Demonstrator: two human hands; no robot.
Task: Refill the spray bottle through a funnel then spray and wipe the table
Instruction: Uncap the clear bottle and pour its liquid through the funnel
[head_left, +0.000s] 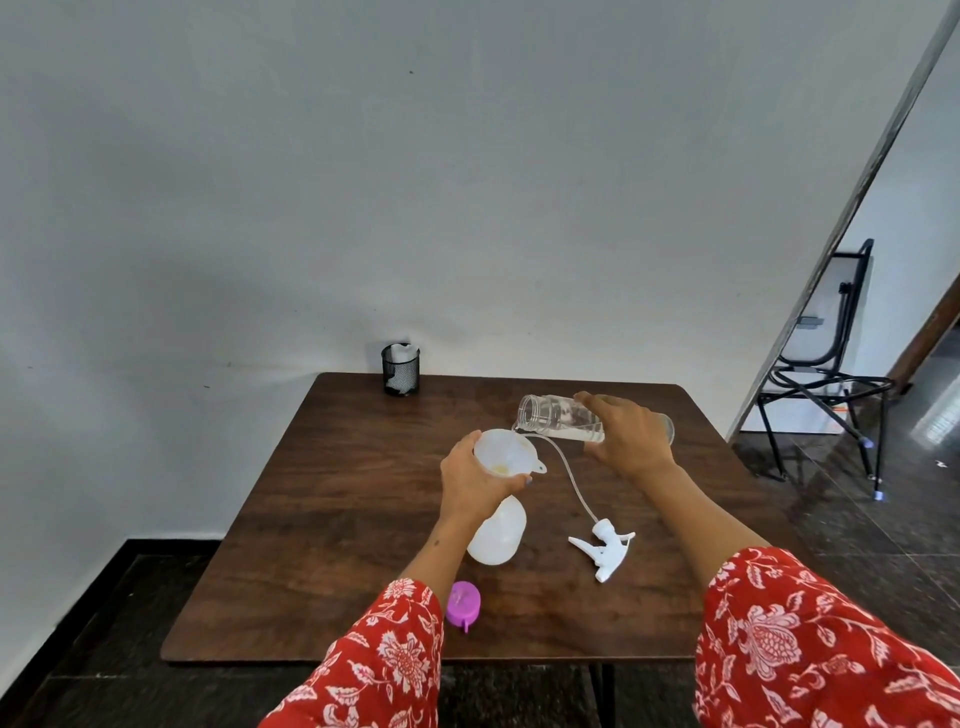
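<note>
The right hand (628, 439), just right of the frame's centre, is wrapped around a clear plastic water bottle (563, 418) tipped nearly horizontal, its open mouth pointing left and sitting just above the rim of a translucent white plastic funnel (501, 451). A thin stream of water seems to run from the mouth into the funnel, though it is hard to make out. The left hand (475, 483) is closed around the funnel's near side and the neck below it, holding it atop a white translucent spray bottle (497, 532) that stands on the dark brown wooden table (311, 519) at centre frame. Right of the bottle, a white trigger spray head (605, 548) lies flat on the table, its thin clear tube (569, 478) curving up toward the funnel. In the lower centre, a purple plastic cap (462, 603) rests near the table's front edge. At the table's far edge, a black mesh cup (400, 369) holds a white cloth (402, 353). Both sleeves are red with a white floral print.
</note>
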